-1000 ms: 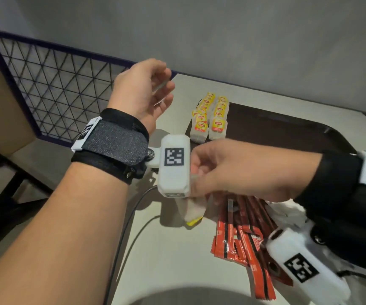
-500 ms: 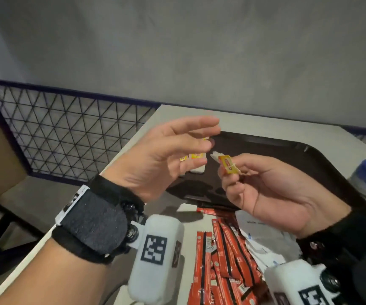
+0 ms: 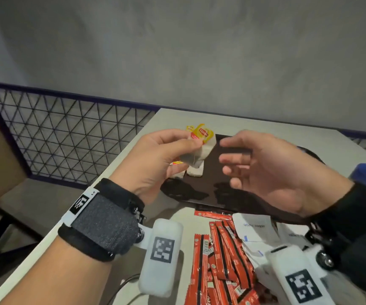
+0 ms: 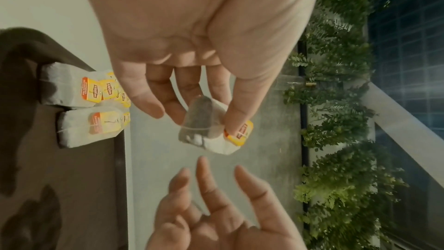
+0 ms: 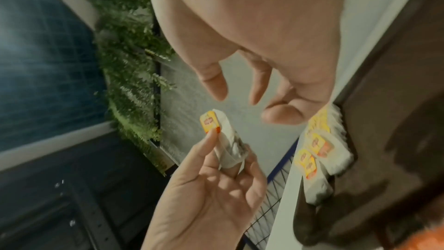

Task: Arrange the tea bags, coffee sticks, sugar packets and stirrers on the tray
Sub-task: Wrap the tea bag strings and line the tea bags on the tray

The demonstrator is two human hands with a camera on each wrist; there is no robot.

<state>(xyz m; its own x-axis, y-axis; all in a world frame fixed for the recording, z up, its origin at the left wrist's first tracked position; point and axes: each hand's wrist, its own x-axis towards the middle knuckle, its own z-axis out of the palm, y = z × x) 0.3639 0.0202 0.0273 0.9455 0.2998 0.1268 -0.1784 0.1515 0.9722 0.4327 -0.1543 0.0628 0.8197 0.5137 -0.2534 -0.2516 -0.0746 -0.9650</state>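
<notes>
From the head view, the left hand (image 3: 155, 159) pinches a tea bag (image 3: 202, 148) between thumb and fingers, holding it above the dark tray (image 3: 213, 172) on the desk (image 3: 173, 119). The right hand (image 3: 263, 170) hovers just beside it, fingers spread and holding nothing. Red coffee sticks (image 3: 219, 256) and white sugar packets (image 3: 254, 230) lie on the desk near the tray's front edge.

In the left wrist view, the thumb presses the bag's yellow tag (image 4: 240, 132); more tea bags (image 4: 84, 105) lie in rows at the tray's corner.

The right wrist view shows loose, parted fingers (image 5: 213, 83) apart from the bag.
</notes>
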